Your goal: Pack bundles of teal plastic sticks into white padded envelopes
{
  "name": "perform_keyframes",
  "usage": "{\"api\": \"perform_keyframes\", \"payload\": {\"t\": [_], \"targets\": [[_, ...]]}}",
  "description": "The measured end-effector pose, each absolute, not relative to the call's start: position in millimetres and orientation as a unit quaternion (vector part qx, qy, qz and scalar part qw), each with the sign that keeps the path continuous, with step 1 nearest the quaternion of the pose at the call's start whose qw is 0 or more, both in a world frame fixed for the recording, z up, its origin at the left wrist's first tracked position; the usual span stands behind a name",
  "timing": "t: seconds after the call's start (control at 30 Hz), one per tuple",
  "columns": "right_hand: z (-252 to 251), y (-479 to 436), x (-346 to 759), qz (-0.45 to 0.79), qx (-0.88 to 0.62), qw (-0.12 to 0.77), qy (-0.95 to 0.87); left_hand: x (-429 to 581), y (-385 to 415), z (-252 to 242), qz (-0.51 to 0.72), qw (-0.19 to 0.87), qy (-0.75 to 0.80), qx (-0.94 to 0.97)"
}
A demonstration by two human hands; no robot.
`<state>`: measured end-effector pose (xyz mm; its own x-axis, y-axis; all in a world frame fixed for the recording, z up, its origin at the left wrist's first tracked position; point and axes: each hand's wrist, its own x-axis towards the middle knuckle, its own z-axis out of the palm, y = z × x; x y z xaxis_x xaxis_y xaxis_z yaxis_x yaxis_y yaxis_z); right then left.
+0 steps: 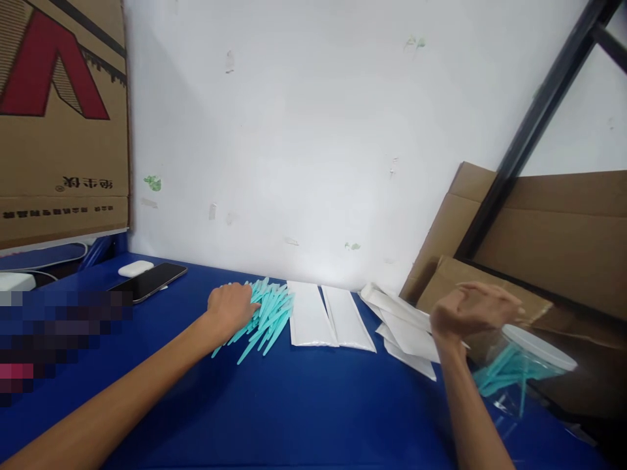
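Note:
My left hand (232, 309) lies over the left side of a loose pile of teal plastic sticks (269, 314). Its fingers curl down around some of them, with the fingertips mostly hidden. The sticks are slender and tapered. My right hand (473, 308), slightly blurred, is raised with its fingers stretched out to the right and nothing visible in it. Just below it, a clear jar (509, 398) with a white lid (539, 348) leans tilted and holds more teal sticks. Two flat white packets (313, 320) (349, 318) lie side by side right of the pile.
Several loose white packets (406, 329) overlap near my right wrist. A dark phone (151, 282) and a white case (136, 268) rest at the left of the blue table (294, 411). Cardboard boxes (63, 150) (563, 241) flank both sides, and a black metal post (533, 130) slants at the right.

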<state>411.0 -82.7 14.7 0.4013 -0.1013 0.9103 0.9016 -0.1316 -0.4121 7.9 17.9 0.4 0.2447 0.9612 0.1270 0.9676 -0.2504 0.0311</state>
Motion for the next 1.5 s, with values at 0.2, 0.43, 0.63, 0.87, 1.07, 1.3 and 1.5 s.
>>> {"api": "perform_keyframes", "payload": {"t": [0.2, 0.43, 0.63, 0.87, 1.07, 1.3, 1.5], "targets": [[8, -63, 362, -0.375, -0.61, 0.442, -0.54, 9, 18, 1, -0.082, 0.056, -0.616, -0.782], [-18, -42, 319, -0.172, -0.788, 0.149, -0.571, 7, 24, -4, -0.107, 0.083, -0.61, -0.781], [-33, -38, 323, -0.102, -0.848, 0.061, -0.516, 6, 26, -6, -0.12, 0.099, -0.61, -0.777], [-36, -35, 335, -0.078, -0.812, 0.079, -0.573, 9, 21, -3, -0.139, 0.114, -0.602, -0.778], [-17, -40, 349, -0.157, -0.757, 0.292, -0.562, 15, 19, -2, -0.177, 0.131, -0.579, -0.785], [2, -49, 335, 0.205, -0.586, 0.564, -0.544, 23, 3, 5, -0.303, 0.161, -0.478, -0.809], [-3, -63, 312, 0.506, -0.502, 0.403, -0.574, 32, -14, 2, -0.405, 0.065, -0.375, -0.831]]}}
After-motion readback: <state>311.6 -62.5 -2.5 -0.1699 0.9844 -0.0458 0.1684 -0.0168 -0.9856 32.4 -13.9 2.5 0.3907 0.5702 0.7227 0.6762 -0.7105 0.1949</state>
